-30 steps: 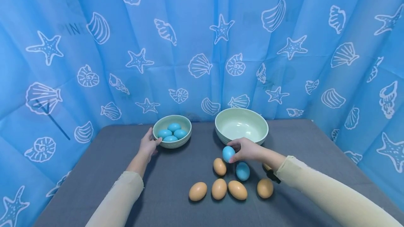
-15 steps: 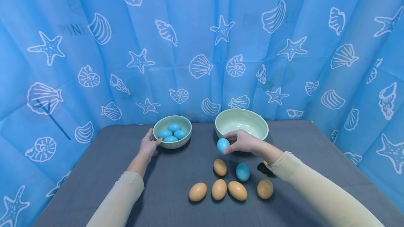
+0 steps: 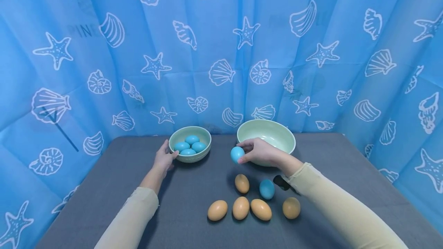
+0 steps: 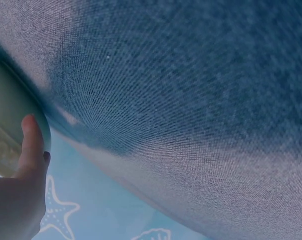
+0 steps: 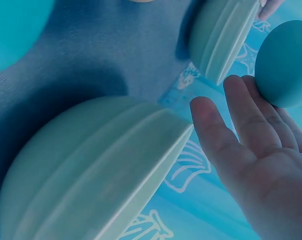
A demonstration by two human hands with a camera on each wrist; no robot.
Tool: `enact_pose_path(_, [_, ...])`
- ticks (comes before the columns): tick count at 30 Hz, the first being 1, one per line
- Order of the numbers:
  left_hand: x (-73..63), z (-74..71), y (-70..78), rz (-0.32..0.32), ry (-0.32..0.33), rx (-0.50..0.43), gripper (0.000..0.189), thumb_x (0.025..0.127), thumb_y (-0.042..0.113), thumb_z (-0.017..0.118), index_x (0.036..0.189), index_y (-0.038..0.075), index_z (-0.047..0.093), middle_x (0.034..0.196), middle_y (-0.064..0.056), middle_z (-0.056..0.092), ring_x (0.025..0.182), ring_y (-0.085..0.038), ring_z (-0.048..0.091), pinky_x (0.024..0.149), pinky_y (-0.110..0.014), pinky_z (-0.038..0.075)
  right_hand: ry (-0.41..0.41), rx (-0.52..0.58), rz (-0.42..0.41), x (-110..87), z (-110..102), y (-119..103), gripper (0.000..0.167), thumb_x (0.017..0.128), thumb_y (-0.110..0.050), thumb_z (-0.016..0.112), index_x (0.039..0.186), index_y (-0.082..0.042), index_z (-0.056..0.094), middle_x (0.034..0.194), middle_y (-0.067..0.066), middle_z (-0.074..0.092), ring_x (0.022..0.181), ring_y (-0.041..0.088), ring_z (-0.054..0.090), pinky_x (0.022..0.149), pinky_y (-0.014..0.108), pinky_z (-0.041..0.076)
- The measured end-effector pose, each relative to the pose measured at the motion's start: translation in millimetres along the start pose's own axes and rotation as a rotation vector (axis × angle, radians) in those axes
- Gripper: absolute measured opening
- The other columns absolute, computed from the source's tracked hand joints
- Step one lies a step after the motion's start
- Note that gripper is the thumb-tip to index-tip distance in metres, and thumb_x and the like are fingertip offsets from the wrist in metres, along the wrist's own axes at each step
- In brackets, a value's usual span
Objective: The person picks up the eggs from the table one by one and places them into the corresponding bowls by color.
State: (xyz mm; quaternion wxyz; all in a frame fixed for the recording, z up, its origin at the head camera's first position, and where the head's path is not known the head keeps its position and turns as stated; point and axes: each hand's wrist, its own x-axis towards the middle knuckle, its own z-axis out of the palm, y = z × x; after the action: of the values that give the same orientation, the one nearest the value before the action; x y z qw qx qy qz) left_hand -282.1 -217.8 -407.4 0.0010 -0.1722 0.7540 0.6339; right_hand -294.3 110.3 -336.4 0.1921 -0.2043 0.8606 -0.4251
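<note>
My right hand (image 3: 257,152) pinches a blue egg (image 3: 237,154) between thumb and fingers, above the table and in front of the large pale green bowl (image 3: 277,135). In the right wrist view that egg (image 5: 285,62) sits against the fingers, and the bowl's ribbed wall (image 5: 81,165) is close beside them. My left hand (image 3: 162,160) rests against the left side of a smaller pale green bowl (image 3: 190,159), its thumb at the near rim. Several blue eggs (image 3: 192,139) lie in that bowl. In the left wrist view a straight digit (image 4: 32,142) touches the bowl's outer wall (image 4: 13,100).
Several brown eggs (image 3: 241,208) lie on the grey cloth (image 3: 194,226), along with one blue egg (image 3: 267,189). A black wrist device (image 3: 281,182) hangs under my right forearm. Behind the table stands a blue curtain (image 3: 221,49) with white shell prints.
My right hand has lifted the blue egg up and to the left, away from the loose eggs. My left hand stays at the small bowl. A brown egg is now hidden behind the right sleeve.
</note>
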Motion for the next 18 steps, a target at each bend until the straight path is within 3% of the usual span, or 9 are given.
enact_pose_path(18, [1.9,0.8,0.4,-0.005,0.012,-0.006,0.071,0.102,0.005,0.048,0.157,0.014,0.005,0.162,-0.013,0.004,0.145,-0.041,0.011,0.103,-0.061,0.036,-0.001,0.171,0.016,27.0,15.2,-21.7,0.064,0.086,-0.017,0.075,0.141,0.0,0.048,0.136,0.019,0.054,0.122,0.031,0.054,0.1,0.047,0.045])
